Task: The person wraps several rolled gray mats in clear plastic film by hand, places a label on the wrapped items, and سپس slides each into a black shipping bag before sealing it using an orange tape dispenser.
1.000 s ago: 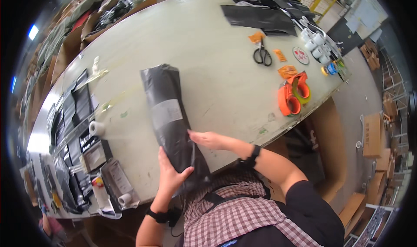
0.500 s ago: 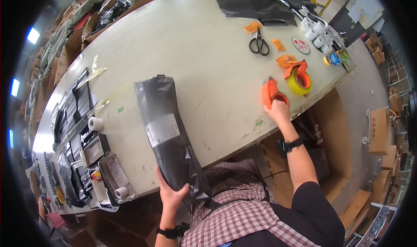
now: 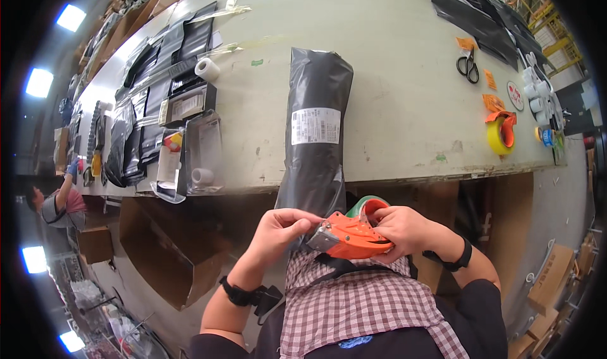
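My right hand (image 3: 404,229) grips an orange tape dispenser (image 3: 351,236) with a green-rimmed roll in it, held in front of my apron at the table's near edge. At the dispenser's metal front, my left hand (image 3: 281,232) has thumb and forefinger drawn together. Whatever is between those fingertips is too small to make out. Beyond both hands lies a long black plastic-wrapped package (image 3: 317,87). It bears a white label (image 3: 316,126), and its near end hangs past the table edge, partly behind my hands.
Black bags (image 3: 183,40), open boxes (image 3: 202,150) and a white roll (image 3: 207,69) lie on the left. Scissors (image 3: 468,67), orange packets (image 3: 492,102) and a second dispenser with yellow tape (image 3: 499,134) lie on the right. A co-worker (image 3: 60,204) is at far left.
My right hand has brought the tape dispenser from the table's right side to my body. My left hand has let go of the package and moved to the dispenser's front. The view has shifted.
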The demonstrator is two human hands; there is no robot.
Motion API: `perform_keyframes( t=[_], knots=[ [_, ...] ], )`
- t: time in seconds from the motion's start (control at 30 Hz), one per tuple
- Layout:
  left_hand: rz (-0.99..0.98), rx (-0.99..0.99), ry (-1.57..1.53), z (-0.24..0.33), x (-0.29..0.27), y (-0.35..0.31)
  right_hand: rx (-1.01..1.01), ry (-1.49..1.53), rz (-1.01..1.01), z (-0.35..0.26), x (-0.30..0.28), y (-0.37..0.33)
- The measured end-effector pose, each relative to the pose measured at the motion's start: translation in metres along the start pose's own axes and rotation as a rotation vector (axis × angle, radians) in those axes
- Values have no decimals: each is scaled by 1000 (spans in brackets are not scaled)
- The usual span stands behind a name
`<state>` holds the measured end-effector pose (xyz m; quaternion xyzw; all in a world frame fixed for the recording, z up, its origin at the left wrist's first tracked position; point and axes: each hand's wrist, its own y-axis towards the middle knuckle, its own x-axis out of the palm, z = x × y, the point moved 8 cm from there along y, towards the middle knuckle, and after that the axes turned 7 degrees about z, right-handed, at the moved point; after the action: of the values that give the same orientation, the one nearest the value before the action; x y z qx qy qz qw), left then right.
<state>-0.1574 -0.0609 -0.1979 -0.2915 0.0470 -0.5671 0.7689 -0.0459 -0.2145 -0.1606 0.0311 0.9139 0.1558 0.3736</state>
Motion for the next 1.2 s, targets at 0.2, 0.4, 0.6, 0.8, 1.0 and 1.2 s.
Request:
perform_keyframes(
  t=[0.2, 0.4, 0.6, 0.8, 1.0, 1.2],
  knots=[
    [608, 281, -18, 8, -66, -11, 431, 506, -100, 26, 0, -25],
    [932, -83, 286, -82, -160, 10, 1119, 532, -287, 143, 29, -138],
    [282, -187, -86, -133, -90, 58, 890, 315, -91, 142, 81, -52],
    [598, 128, 439, -83, -135, -1, 674, 99, -87, 73, 69, 30],
    [1175, 520, 202, -35, -205, -108, 594, 238, 59, 66, 109, 135],
    [1163, 135, 1464, -30, -164, -51, 656, 806, -5, 52, 138, 150]
  ],
)
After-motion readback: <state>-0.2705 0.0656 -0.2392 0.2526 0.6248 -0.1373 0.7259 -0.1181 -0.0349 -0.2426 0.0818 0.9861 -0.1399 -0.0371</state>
